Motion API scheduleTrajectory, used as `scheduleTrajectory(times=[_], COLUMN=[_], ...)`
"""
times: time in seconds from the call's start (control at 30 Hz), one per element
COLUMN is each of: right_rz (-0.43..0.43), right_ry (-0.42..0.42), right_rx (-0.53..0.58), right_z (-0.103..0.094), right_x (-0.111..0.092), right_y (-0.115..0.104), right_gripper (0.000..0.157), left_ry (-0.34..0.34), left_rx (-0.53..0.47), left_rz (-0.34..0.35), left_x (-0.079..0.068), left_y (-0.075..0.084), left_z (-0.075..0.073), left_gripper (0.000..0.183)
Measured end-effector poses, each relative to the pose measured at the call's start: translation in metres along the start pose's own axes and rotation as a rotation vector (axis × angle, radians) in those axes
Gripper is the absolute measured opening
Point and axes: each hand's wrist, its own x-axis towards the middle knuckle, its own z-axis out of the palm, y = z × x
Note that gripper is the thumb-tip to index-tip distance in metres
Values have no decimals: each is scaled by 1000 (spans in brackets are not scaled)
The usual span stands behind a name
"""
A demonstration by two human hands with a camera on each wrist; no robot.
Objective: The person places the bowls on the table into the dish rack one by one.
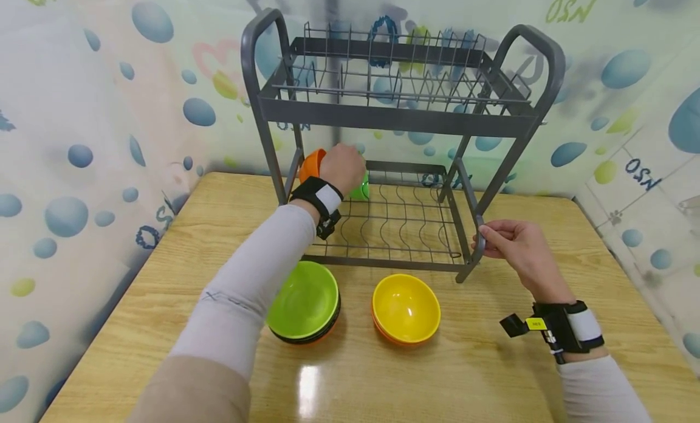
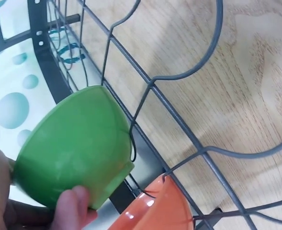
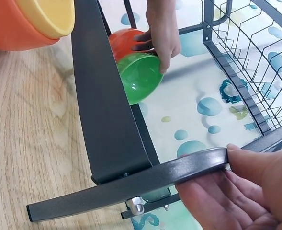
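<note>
Rack [image 1: 394, 115]: my right hand [image 1: 519, 247] is pinching it at right, presumably for steadiness; left hand [image 1: 343, 168] is gripping far green bowl [image 2: 76, 143].

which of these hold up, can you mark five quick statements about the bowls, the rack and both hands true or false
1. The left hand holds a glossy round green bowl at the lower tier of the dark grey metal rack. True.
2. The right hand holds a bowl. False: it grips the rack's side frame.
3. A round yellow bowl is stacked on a round orange bowl. True.
4. In the head view, the round lime-green bowl on the table stands to the right of the yellow one. False: it stands to the left.
5. The rack's upper tier is full of bowls. False: no bowls stand there.
</note>
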Motion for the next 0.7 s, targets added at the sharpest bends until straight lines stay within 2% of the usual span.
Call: scheduleTrajectory(times=[0.03,0.13,0.17,0.33,0.57,0.7], right_rz=[0,3,4,13,7,-6], right_ry=[-2,-8,-10,-22,-35,-36], right_rx=[-3,-13,-15,-7,11,2], right_z=[0,0,-1,0,-1,0], right_x=[0,-1,-1,-2,-2,-2], right_y=[0,0,-1,0,1,1], right_gripper=[46,45,45,46,49,49], left_ry=[5,42,51,83,65,86], left_rx=[-10,-133,-128,-92,-324,-347], left_rz=[1,-26,-13,97,231,310], left_x=[-2,-8,-11,-26,-64,-91], left_y=[-1,-3,-4,-11,-29,-46], left_z=[-2,-6,-8,-20,-48,-59], left_gripper=[48,53,54,55,53,47])
